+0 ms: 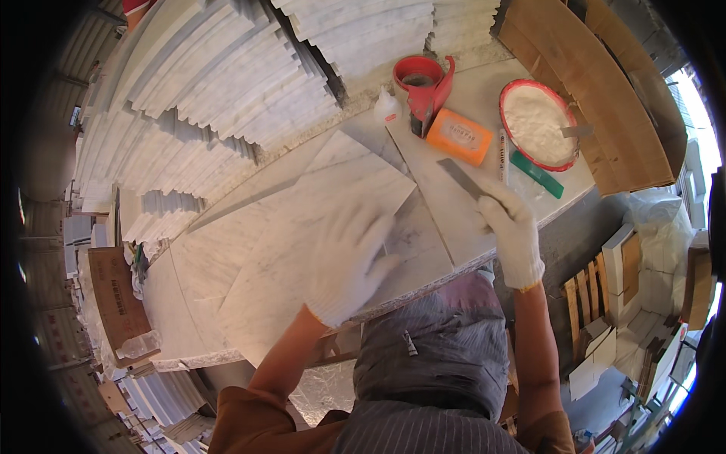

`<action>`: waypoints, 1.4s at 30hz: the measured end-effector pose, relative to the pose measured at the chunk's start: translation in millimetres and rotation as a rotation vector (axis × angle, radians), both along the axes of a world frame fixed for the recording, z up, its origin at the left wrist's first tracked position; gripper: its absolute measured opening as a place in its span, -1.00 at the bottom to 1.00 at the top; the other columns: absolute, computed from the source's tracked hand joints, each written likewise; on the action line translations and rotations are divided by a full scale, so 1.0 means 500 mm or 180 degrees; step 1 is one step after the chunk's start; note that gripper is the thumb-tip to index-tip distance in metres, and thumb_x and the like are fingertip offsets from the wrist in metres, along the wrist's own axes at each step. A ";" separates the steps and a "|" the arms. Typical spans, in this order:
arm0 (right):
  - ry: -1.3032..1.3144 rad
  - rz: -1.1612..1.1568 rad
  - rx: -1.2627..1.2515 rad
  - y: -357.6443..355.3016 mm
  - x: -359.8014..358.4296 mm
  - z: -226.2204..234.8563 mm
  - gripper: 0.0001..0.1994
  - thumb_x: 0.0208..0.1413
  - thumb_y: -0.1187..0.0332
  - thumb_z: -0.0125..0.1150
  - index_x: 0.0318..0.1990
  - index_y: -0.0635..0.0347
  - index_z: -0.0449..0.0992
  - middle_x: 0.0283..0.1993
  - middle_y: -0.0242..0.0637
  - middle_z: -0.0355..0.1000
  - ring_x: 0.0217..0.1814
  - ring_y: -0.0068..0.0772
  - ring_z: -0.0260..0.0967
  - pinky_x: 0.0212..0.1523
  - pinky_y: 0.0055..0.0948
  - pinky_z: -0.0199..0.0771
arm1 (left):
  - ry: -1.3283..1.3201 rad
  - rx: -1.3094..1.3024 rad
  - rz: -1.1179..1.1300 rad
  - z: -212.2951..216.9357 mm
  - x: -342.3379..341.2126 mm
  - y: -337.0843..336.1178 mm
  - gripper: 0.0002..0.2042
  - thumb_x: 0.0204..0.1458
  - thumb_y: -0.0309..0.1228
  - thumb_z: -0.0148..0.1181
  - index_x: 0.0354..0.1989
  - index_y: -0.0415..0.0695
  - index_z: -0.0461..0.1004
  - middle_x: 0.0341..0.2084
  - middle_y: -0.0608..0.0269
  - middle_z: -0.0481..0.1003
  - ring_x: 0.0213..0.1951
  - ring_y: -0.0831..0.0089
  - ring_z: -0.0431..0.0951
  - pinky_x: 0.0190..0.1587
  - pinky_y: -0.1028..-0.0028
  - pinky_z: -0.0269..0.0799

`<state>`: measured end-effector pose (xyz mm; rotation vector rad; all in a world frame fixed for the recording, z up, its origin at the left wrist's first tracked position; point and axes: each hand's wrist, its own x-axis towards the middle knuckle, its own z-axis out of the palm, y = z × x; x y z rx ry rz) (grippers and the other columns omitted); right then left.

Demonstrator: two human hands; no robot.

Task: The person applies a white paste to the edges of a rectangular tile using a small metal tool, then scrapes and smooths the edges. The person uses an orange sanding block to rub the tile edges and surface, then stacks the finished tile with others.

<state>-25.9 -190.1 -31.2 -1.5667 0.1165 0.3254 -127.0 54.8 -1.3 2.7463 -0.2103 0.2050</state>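
Note:
My left hand (349, 265), in a white knit glove, lies flat with spread fingers on a pale grey-veined marble tile (363, 166). It is slightly blurred. Another marble tile (253, 219) lies at an angle beside and partly beneath it. My right hand (516, 236), gloved the same way, is closed around the near end of a flat metal scraper (458, 176). The blade points up and left over the right part of the worktable. How the scraper's handle end looks is hidden in the glove.
Behind stand stacked marble tiles (212, 83). At the back right are a white squeeze bottle (387, 108), red tape dispenser (431, 94), orange box (460, 137), green plastic piece (537, 174) and red-rimmed bowl (502, 102) of white paste with a blade in it. Cardboard (590, 91) borders the right.

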 end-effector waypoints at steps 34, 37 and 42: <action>-0.1660 0.1893 -0.1353 0.143 0.134 -0.010 -0.80 0.21 0.50 0.24 -0.04 0.27 0.65 -0.19 -0.20 0.53 -0.12 -0.30 0.50 -0.06 -0.42 0.47 | 0.0071 0.0108 0.0030 -0.018 -0.020 0.068 -0.54 -0.03 -0.27 0.39 0.10 -0.06 0.54 0.16 -0.01 0.42 0.24 -0.14 0.35 0.33 -0.19 0.19; -0.1810 0.1969 -0.1487 0.125 0.126 -0.017 -0.80 0.20 0.50 0.24 -0.04 0.27 0.64 -0.21 -0.19 0.53 -0.14 -0.27 0.50 -0.08 -0.40 0.48 | 0.0090 0.0056 0.0038 -0.016 -0.019 0.068 -0.54 -0.04 -0.27 0.40 0.09 -0.06 0.54 0.18 -0.01 0.42 0.24 -0.14 0.35 0.34 -0.19 0.19; -0.1935 0.1651 -0.1326 0.138 0.120 -0.017 -0.79 0.14 0.50 0.28 -0.06 0.17 0.66 -0.26 -0.16 0.53 -0.17 -0.14 0.51 -0.14 -0.32 0.51 | 0.0079 0.0082 0.0056 -0.018 -0.021 0.068 -0.53 -0.05 -0.28 0.41 0.09 -0.05 0.55 0.18 -0.01 0.42 0.24 -0.13 0.35 0.34 -0.18 0.19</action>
